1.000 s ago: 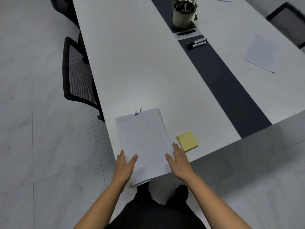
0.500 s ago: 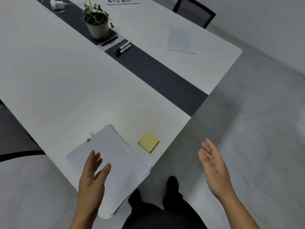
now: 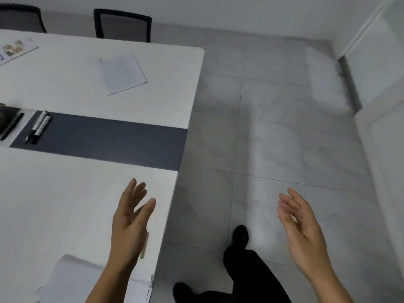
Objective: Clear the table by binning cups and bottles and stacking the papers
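The stack of white papers lies at the near edge of the white table, partly under my left forearm. My left hand hovers over the table corner with fingers straight, holding nothing. A sliver of the yellow sticky pad shows beside its wrist. My right hand hangs over the floor off the table's end, fingers relaxed and empty. A single white sheet lies on the far half of the table. A printed page sits at the far left.
Two markers lie on the dark centre strip. Two black chairs stand behind the table. Grey tiled floor spreads to the right, bounded by a white wall. My dark shoes and trousers are below.
The view has swung right, toward the table's end and the floor. Both hands have left the paper stack; the right hand moved out over the floor, the left lifted off the stack.
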